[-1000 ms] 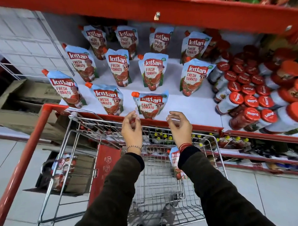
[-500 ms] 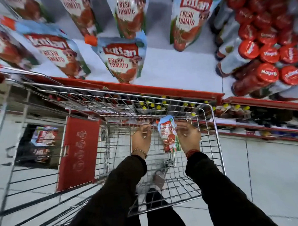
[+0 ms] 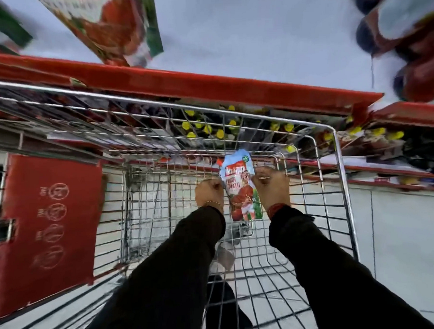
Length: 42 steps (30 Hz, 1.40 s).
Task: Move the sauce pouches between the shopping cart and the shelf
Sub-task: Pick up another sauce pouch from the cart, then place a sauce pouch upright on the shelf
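Note:
Deep inside the wire shopping cart (image 3: pixel 338 160), a blue and red tomato sauce pouch (image 3: pixel 241 190) stands upright against the far wall. My left hand (image 3: pixel 209 192) grips its left edge and my right hand (image 3: pixel 272 188) grips its right edge, both with fingers curled. Above the cart, the white shelf (image 3: pixel 256 40) with a red front lip holds another sauce pouch (image 3: pixel 112 25), blurred at the top of the view.
Red-capped bottles (image 3: pixel 403 25) lie on the shelf at the right. Yellow-capped bottles (image 3: pixel 209 127) fill the lower shelf behind the cart's front wall. A red flap (image 3: pixel 50 219) hangs on the cart's left side. Pale floor tiles show below.
My head has dipped lower and closer to the cart. Both hands went from the cart's front rim down inside and closed on the pouch.

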Each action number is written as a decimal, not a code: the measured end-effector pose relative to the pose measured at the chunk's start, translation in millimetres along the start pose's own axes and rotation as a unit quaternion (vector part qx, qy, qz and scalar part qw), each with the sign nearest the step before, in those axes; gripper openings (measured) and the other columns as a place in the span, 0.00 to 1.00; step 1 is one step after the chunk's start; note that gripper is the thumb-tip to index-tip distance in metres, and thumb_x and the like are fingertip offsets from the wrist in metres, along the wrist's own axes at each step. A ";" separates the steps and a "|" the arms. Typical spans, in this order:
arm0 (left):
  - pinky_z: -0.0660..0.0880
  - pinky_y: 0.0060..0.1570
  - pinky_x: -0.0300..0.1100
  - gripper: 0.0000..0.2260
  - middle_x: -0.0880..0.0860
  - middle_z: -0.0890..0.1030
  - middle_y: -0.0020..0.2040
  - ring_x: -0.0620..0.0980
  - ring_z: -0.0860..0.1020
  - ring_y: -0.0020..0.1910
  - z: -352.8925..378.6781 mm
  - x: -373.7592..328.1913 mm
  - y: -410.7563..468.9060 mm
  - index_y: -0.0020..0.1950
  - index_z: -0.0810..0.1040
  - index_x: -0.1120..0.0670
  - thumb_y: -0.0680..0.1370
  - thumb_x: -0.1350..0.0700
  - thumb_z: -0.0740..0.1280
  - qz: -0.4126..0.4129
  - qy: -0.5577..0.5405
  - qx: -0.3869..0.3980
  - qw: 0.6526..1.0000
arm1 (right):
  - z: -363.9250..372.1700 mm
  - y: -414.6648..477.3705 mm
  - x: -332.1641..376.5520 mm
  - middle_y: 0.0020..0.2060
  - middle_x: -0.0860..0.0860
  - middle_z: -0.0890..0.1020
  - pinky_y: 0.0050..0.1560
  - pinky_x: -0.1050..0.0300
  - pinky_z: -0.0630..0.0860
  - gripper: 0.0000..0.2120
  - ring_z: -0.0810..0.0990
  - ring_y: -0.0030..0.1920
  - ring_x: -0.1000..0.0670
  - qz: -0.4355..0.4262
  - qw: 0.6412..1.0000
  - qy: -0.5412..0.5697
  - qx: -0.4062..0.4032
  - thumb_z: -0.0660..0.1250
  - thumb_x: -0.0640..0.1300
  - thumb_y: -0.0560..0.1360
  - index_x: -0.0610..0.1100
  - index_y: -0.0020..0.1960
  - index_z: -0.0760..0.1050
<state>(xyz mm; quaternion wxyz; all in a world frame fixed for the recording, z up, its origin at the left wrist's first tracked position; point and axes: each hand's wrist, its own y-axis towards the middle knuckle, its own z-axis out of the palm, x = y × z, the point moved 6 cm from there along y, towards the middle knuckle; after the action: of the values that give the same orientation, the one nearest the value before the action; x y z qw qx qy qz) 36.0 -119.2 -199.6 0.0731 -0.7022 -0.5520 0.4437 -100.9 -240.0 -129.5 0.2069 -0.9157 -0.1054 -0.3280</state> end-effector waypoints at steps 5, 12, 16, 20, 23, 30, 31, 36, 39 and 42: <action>0.80 0.47 0.43 0.09 0.59 0.87 0.45 0.58 0.85 0.47 4.7 1.6 3.0 0.47 0.87 0.57 0.74 0.53 0.70 -0.035 -0.035 -0.014 0.999 | 1.8 4.8 -6.6 0.45 0.46 0.87 0.35 0.82 0.67 0.06 0.80 0.39 0.54 -0.004 1.000 -0.011 0.005 0.70 0.38 0.75 0.39 0.49 0.84; 0.82 0.55 0.54 0.12 0.60 0.85 0.53 0.60 0.84 0.52 29.9 23.4 13.1 0.54 0.83 0.59 0.75 0.54 0.69 -0.150 -0.149 0.092 0.973 | -1.1 10.5 -12.1 0.47 0.43 0.87 0.36 0.83 0.66 0.07 0.80 0.42 0.53 0.019 1.000 -0.012 0.000 0.70 0.39 0.75 0.38 0.51 0.84; 0.82 0.54 0.57 0.08 0.58 0.86 0.50 0.59 0.85 0.46 36.7 29.6 12.4 0.49 0.84 0.58 0.74 0.56 0.70 -0.174 -0.215 0.124 0.953 | -6.0 4.8 -10.9 0.46 0.43 0.87 0.44 0.73 0.70 0.08 0.84 0.45 0.48 0.034 0.999 -0.012 -0.012 0.70 0.40 0.75 0.38 0.51 0.84; 0.81 0.56 0.53 0.06 0.58 0.87 0.47 0.58 0.85 0.48 17.2 19.3 -1.1 0.41 0.85 0.55 0.72 0.53 0.73 -0.119 -0.150 0.075 0.979 | -15.3 -9.6 -7.0 0.45 0.42 0.87 0.42 0.76 0.68 0.07 0.81 0.40 0.51 0.043 0.999 0.003 -0.033 0.70 0.38 0.75 0.38 0.49 0.84; 0.75 0.51 0.37 0.09 0.57 0.86 0.49 0.49 0.81 0.46 -17.4 -5.7 -28.5 0.49 0.84 0.60 0.76 0.56 0.70 -0.033 -0.125 0.029 0.991 | -23.8 -25.7 1.9 0.46 0.41 0.87 0.37 0.82 0.67 0.07 0.79 0.39 0.53 0.041 0.998 0.027 -0.050 0.70 0.37 0.75 0.36 0.51 0.84; 0.68 0.31 0.28 0.09 0.56 0.86 0.45 0.49 0.80 0.40 -93.1 -36.4 -78.7 0.51 0.83 0.60 0.78 0.55 0.67 0.100 -0.099 -0.034 0.989 | -51.0 -66.9 44.6 0.46 0.44 0.86 0.46 0.64 0.77 0.09 0.81 0.42 0.51 0.049 0.988 0.128 -0.067 0.71 0.39 0.75 0.37 0.54 0.82; 0.67 0.29 0.24 0.10 0.56 0.85 0.44 0.49 0.79 0.39 -103.5 -41.1 -85.8 0.52 0.82 0.60 0.78 0.55 0.67 0.115 -0.094 -0.036 0.988 | -56.8 -73.0 53.7 0.45 0.46 0.85 0.46 0.65 0.79 0.09 0.81 0.42 0.51 0.045 0.986 0.144 -0.069 0.70 0.40 0.75 0.38 0.54 0.82; 0.68 0.28 0.24 0.11 0.55 0.84 0.42 0.46 0.75 0.33 -155.9 -70.1 -123.4 0.55 0.80 0.59 0.79 0.53 0.65 0.189 -0.089 -0.058 0.976 | -91.7 -100.7 99.7 0.43 0.50 0.84 0.38 0.83 0.71 0.09 0.81 0.41 0.54 0.003 0.981 0.166 -0.096 0.69 0.43 0.76 0.39 0.53 0.82; 0.69 0.27 0.29 0.11 0.51 0.82 0.38 0.46 0.76 0.29 -183.2 -89.2 -145.1 0.55 0.80 0.57 0.79 0.52 0.66 0.220 -0.101 -0.078 0.967 | -115.9 -114.0 123.2 0.42 0.52 0.84 0.44 0.74 0.77 0.08 0.82 0.41 0.56 -0.013 0.973 0.201 -0.114 0.70 0.43 0.76 0.42 0.53 0.83; 0.74 0.39 0.29 0.09 0.47 0.82 0.43 0.40 0.79 0.38 -207.1 -112.1 -166.4 0.54 0.80 0.56 0.78 0.54 0.67 0.252 -0.150 -0.091 0.952 | -143.9 -125.5 146.7 0.40 0.56 0.84 0.41 0.75 0.76 0.07 0.81 0.37 0.66 -0.036 0.958 0.249 -0.134 0.71 0.40 0.75 0.43 0.53 0.82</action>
<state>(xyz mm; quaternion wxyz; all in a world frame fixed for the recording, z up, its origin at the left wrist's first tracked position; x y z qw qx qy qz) 63.9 -69.9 83.1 -0.1892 -0.7472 -0.3998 0.4961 -110.4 -184.0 104.5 0.0900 -0.8198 -0.0388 -0.5642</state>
